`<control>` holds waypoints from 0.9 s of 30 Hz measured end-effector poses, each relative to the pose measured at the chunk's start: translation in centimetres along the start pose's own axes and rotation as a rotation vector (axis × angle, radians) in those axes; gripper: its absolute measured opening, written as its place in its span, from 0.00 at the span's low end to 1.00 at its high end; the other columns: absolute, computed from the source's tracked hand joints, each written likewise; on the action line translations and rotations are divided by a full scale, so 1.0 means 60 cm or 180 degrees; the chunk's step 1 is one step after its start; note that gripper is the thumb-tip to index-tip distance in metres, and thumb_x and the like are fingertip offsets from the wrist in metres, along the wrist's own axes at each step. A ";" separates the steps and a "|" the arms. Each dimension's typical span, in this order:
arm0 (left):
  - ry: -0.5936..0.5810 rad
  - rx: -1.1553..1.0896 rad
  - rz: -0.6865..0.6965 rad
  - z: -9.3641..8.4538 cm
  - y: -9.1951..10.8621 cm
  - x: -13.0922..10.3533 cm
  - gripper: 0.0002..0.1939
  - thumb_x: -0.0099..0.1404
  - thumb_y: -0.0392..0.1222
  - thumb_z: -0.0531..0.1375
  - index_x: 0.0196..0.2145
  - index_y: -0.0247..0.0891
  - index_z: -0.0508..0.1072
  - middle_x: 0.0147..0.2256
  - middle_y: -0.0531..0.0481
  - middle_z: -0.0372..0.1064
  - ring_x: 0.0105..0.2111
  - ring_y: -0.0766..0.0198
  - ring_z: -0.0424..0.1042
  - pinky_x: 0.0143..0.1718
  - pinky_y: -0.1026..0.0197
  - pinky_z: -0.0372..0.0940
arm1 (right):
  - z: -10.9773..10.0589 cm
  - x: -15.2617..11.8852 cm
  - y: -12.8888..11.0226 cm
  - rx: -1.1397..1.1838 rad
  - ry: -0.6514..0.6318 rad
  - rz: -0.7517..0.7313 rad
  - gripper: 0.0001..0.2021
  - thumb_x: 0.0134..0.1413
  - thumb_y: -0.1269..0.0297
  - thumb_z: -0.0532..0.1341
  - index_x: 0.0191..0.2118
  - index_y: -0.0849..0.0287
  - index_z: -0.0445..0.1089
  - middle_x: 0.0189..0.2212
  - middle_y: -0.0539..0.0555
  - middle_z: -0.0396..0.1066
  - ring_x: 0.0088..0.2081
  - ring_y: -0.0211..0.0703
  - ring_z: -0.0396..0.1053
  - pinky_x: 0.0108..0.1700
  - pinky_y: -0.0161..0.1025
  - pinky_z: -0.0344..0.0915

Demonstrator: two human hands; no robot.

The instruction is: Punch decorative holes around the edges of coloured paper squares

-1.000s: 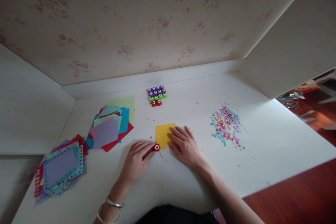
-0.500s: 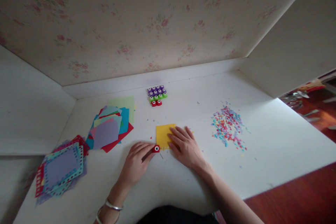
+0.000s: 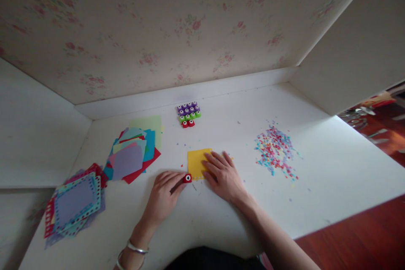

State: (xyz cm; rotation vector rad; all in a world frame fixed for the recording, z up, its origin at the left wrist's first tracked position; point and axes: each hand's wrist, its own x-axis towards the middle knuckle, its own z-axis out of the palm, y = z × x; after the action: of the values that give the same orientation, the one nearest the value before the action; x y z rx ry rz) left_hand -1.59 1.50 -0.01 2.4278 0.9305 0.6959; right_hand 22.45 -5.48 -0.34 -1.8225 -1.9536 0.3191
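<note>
A yellow sheet of paper [image 3: 196, 163] lies on the white table, with small punched marks along its near edge. My left hand [image 3: 166, 194] pinches a small red punch [image 3: 187, 178] at the sheet's near left corner. Spread fingers of my right hand [image 3: 224, 177] lie flat on the right side of the sheet and cover part of it. Behind the sheet, several purple, green and red punches [image 3: 189, 112] stand in rows.
Coloured paper sheets [image 3: 128, 162] are piled to the left, and a stack of hole-edged sheets [image 3: 76, 204] lies nearer the left edge. Loose paper confetti [image 3: 274, 148] is heaped on the right. A floral-papered wall [image 3: 152, 38] rises behind the white table [image 3: 335, 168].
The view has shifted very slightly. Both hands, the yellow sheet and the red punch keep nearly the same places.
</note>
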 end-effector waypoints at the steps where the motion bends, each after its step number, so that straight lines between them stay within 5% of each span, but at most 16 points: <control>1: 0.0013 0.0003 0.0000 0.001 0.000 0.000 0.12 0.69 0.45 0.61 0.50 0.45 0.75 0.45 0.49 0.78 0.45 0.55 0.75 0.50 0.50 0.68 | 0.000 0.000 0.000 0.0000 0.0010 -0.0006 0.17 0.66 0.60 0.55 0.57 0.49 0.69 0.62 0.51 0.65 0.65 0.52 0.58 0.67 0.62 0.45; 27: -0.0021 0.0040 -0.0042 0.000 0.002 -0.002 0.12 0.70 0.44 0.60 0.50 0.44 0.75 0.45 0.48 0.78 0.45 0.56 0.74 0.50 0.51 0.67 | -0.005 0.001 -0.007 -0.0065 -0.0050 0.0009 0.16 0.68 0.57 0.54 0.57 0.47 0.69 0.63 0.49 0.64 0.65 0.53 0.57 0.67 0.62 0.44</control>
State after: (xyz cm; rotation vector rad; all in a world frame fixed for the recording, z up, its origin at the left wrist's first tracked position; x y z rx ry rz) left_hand -1.57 1.34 0.01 2.4312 0.9499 0.6791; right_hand 22.24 -5.48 0.14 -1.8411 -1.9720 0.3165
